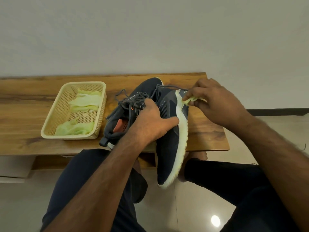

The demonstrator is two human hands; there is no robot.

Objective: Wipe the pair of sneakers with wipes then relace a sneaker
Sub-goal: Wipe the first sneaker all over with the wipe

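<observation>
Wiping is under way: the left hand (151, 120) grips the tilted sneaker (168, 136) over the desk (33, 104) edge, the right hand's (217, 102) fingers pinch a wipe (192, 99) against its white sole, while the other sneaker (120, 114), seemingly laced, and relacing wait.

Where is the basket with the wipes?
The basket sits on the wooden table, left in the head view, beside the sneaker lying on the table.

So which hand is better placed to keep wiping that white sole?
The right hand: it already pinches the wipe against the sneaker sole, while the left hand grips the sneaker.
</observation>
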